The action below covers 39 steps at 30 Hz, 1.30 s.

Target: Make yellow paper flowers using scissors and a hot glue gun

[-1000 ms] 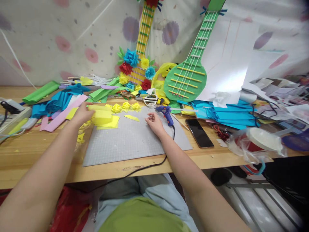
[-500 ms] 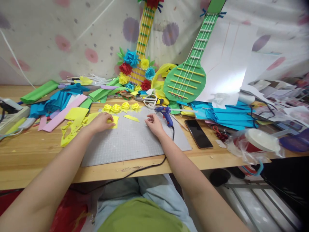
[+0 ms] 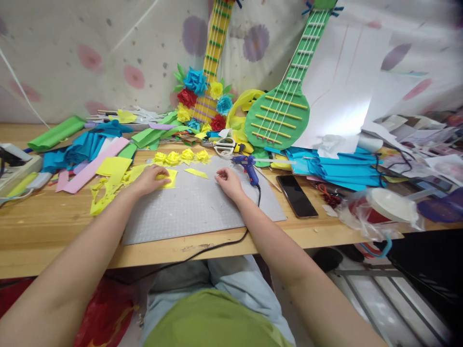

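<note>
My left hand rests at the left part of a grey cutting mat. Its fingers are bent, thumb and fingertips closed on a yellow paper square. My right hand hovers over or rests on the mat, fingers curled in, with nothing visible in them. A thin yellow paper strip lies between the hands. Just right of my right hand is a blue glue gun with a clear stick in its back. Several yellow paper flowers stand in a row along the mat's far edge.
Behind the mat are scissors, a green paper guitar and a yellow one with flowers. A phone lies at right. Blue paper and yellow scraps flank the mat. The glue gun's black cord crosses the front edge.
The view has shifted slightly. My right hand's fingers have drawn in a little more; my left hand stays at the yellow paper square.
</note>
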{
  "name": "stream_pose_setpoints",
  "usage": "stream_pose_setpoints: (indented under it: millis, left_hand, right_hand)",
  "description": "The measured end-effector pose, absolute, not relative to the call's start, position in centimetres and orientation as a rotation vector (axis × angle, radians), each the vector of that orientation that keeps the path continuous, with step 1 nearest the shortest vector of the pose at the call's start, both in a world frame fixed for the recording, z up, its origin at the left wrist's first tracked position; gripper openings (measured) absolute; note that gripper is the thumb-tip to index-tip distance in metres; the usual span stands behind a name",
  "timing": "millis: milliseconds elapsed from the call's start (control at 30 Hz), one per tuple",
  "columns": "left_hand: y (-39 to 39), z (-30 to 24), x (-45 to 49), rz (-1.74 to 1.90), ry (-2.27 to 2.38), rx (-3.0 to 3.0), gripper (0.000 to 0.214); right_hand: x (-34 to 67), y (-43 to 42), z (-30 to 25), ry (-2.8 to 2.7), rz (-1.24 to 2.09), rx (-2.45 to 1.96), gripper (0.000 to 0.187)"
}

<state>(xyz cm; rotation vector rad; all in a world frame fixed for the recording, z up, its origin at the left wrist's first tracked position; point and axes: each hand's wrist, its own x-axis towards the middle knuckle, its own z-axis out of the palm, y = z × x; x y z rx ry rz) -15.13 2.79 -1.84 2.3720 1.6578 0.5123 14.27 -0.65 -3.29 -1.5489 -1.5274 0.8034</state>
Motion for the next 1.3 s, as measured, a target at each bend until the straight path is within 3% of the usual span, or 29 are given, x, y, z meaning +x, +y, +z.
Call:
stream_pose_setpoints:
  millis: [233, 533, 767, 933, 1000, 1167, 1300]
  left_hand:
    - [3.3, -1.6, -14.8, 0.622, 1.723, 2.117, 0.024]
    - [2.3, 1.4, -14.2, 1.104, 1.800, 1.554, 0.029]
    - [0.7, 3.4, -10.6, 1.317, 2.159, 1.871, 0.018]
    - [-0.8, 1.5, -6.0, 1.239, 2.072, 2.114, 0.013]
    - [-1.2, 0.4, -4.2, 1.198, 2.000, 2.152, 0.010]
    - [-2.2, -1.2, -1.5, 1.121, 1.856, 2.155, 0.013]
    - [-2.5, -1.6, -2.4, 1.064, 1.627, 2.236, 0.035]
  right_hand:
    - [11.3, 2.0, -1.1, -1.916, 0.736, -1.754, 0.018]
    - [7.8, 5.8, -1.2, -2.068, 0.724, -1.811, 0.003]
    - [8.3, 6.0, 0.3, -2.053, 0.325, -1.658, 0.034]
    - [9.4, 3.2, 0.6, -2.204, 0.331, -1.216, 0.047]
    - [9.9, 2.1, 0.5, -2.246, 0.310, -1.171, 0.045]
    - [12.0, 0.8, -0.8, -2.212, 0.367, -1.253, 0.020]
    - [14.4, 0.6, -2.4, -2.005, 0.590, -1.304, 0.016]
